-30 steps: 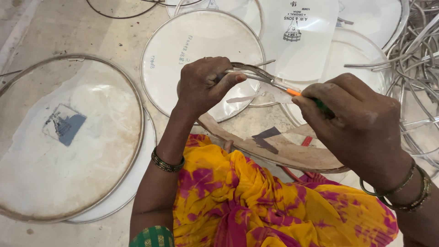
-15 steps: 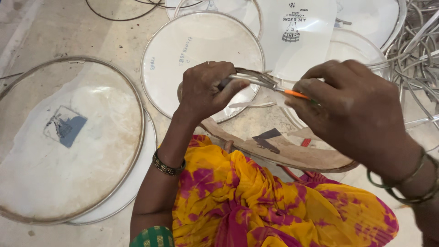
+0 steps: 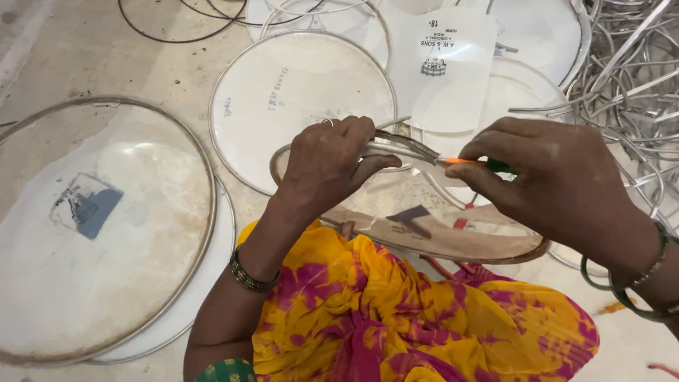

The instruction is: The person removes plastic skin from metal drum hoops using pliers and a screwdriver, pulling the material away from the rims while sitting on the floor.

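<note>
Metal glints in the head view: the left hand [image 3: 329,166] curls its fingers around a thin bent steel hoop [image 3: 396,147], pinching it over a brown-rimmed round drum skin [image 3: 453,237] that lies across the lap in yellow and pink cloth [image 3: 417,322]. Meeting that hoop from the other side, the right hand [image 3: 559,180] pinches a small tool with an orange and green handle [image 3: 475,163], its tip touching the metal. Large round white drum skins [image 3: 99,233] lie on the floor to the left, loose steel hoops [image 3: 629,78] at upper right.
</note>
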